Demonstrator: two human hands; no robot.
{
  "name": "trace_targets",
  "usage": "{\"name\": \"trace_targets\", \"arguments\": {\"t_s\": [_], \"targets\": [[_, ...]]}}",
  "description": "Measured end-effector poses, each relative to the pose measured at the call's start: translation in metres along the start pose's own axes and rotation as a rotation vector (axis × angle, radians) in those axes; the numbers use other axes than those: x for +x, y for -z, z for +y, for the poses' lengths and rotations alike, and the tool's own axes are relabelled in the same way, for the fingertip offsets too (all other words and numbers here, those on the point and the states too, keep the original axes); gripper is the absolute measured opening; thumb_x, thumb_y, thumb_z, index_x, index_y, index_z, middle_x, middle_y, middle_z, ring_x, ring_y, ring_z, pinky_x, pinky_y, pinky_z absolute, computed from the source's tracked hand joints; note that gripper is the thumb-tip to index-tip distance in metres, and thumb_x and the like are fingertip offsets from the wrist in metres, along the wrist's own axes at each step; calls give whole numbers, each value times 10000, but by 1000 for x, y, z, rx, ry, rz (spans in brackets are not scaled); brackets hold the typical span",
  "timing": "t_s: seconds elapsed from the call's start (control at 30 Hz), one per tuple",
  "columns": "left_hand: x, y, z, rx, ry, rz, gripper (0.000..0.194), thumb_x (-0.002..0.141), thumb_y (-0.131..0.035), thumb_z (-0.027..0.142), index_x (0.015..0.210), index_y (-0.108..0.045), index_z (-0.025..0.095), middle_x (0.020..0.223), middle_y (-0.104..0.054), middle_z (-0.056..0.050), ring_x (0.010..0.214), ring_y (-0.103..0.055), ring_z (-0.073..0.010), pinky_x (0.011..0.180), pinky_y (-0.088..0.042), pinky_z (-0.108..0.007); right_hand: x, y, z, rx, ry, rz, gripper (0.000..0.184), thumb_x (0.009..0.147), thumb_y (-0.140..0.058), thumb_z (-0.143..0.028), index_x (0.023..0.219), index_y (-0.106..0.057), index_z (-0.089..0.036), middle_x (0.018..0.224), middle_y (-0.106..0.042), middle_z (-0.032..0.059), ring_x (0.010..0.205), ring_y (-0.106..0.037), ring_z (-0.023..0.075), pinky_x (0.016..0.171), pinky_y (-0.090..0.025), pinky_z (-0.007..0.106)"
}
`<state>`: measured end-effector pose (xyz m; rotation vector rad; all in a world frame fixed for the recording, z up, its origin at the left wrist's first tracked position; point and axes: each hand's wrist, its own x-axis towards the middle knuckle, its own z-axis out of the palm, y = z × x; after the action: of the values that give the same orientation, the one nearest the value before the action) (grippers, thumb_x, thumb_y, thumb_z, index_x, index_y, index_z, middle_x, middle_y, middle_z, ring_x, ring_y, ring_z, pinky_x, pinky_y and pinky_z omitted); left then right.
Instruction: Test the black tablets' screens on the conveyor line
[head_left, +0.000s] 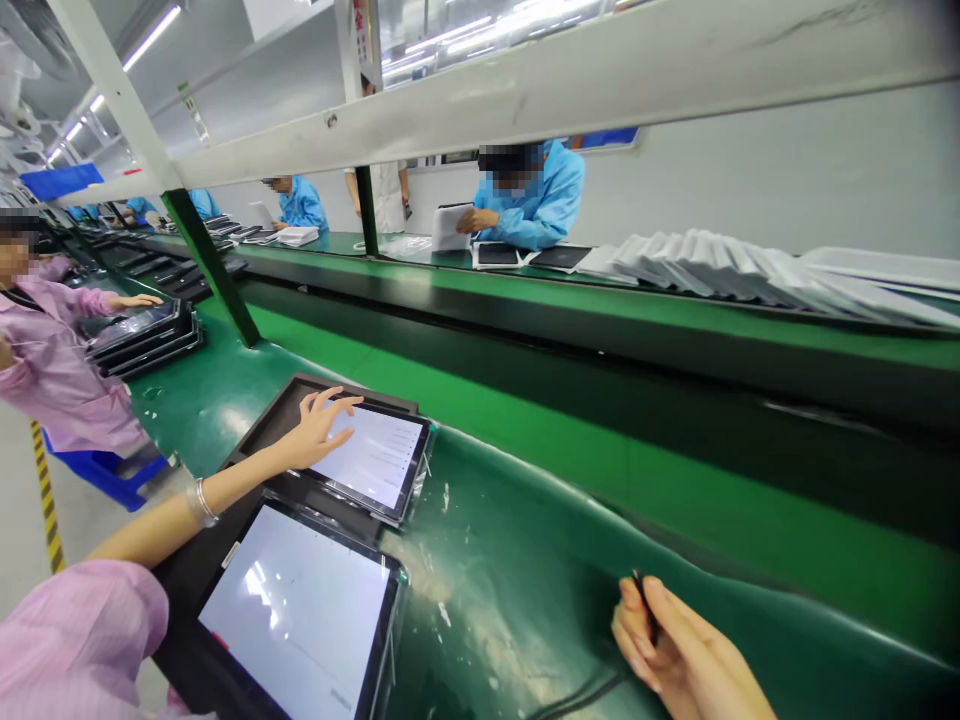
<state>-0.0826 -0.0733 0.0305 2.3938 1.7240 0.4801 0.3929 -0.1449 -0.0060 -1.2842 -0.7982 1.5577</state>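
From here the left hand [319,430] spreads its fingers over the far tablet [379,452], covering part of its lit screen; the near tablet [300,610] runs off the bottom edge. The right hand [686,645], wrist cut off, pinches a dark cable [581,697], its tip mostly hidden.
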Motion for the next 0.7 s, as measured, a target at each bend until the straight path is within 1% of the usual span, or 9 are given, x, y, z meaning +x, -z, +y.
{"name": "trace_targets", "arguments": {"t_s": [0.13,0.2,0.27,0.33,0.4,0.5,0.57,0.63,0.7], "targets": [[7,1,10,3,-30,-54,387,1063,-449,379,1434,-498,282,1327,-643,-84,1514,-327,-298,1226,-64,-624,-3,1,0,10,-7,-5,335,754,-816,-571,683,-687,-270,614,-399,8,531,-375,183,458,-315,328],[3,8,18,1,-17,-59,403,1063,-455,393,1450,-471,278,1373,-627,-96,1525,-313,-299,1226,-88,-613,-2,2,1,-1,0,-4,373,758,-806,-609,681,-695,-262,621,-412,17,532,-381,184,449,-321,333],[-9,18,28,-15,-30,-74,498,1046,-501,434,1504,-399,270,1457,-576,-118,1558,-250,-305,1233,-104,-593,2,5,4,-11,0,-1,415,739,-810,-646,673,-696,-252,632,-428,26,530,-385,178,438,-334,332],[-28,28,39,-26,-91,-123,596,1015,-568,480,1533,-359,272,1479,-568,-123,1573,-229,-311,1247,-76,-581,7,9,8,-15,-16,-16,429,722,-822,-651,671,-689,-247,636,-432,29,534,-388,175,432,-358,329],[-52,35,49,-6,-176,-149,558,1012,-586,455,1506,-396,278,1402,-641,-102,1548,-309,-304,1253,-29,-569,10,13,12,-2,-39,-31,406,753,-812,-631,699,-688,-248,638,-427,27,546,-392,176,435,-384,317],[-96,39,56,45,-266,-44,318,1031,-520,250,1348,-524,282,1221,-754,-35,1357,-570,-246,1232,-50,-510,13,15,20,29,-39,5,403,768,-804,-617,715,-681,-237,615,-410,14,534,-384,163,412,-385,277],[-124,38,56,57,-288,38,277,991,-494,130,1218,-567,273,1158,-785,-4,1206,-671,-209,1202,-95,-471,14,16,24,38,-24,22,404,754,-820,-605,727,-681,-227,609,-422,11,528,-395,153,400,-385,249],[-147,35,55,81,-278,45,280,950,-502,86,1158,-565,261,1168,-789,-1,1194,-681,-212,1173,-122,-461,15,18,27,38,-14,20,406,751,-824,-601,733,-680,-222,608,-440,13,526,-405,150,394,-389,236],[-162,32,54,129,-261,5,300,936,-508,85,1180,-551,254,1238,-771,-19,1285,-635,-249,1149,-136,-476,17,21,30,31,-15,16,402,761,-814,-605,738,-683,-225,599,-447,16,523,-410,155,391,-394,237]]}}
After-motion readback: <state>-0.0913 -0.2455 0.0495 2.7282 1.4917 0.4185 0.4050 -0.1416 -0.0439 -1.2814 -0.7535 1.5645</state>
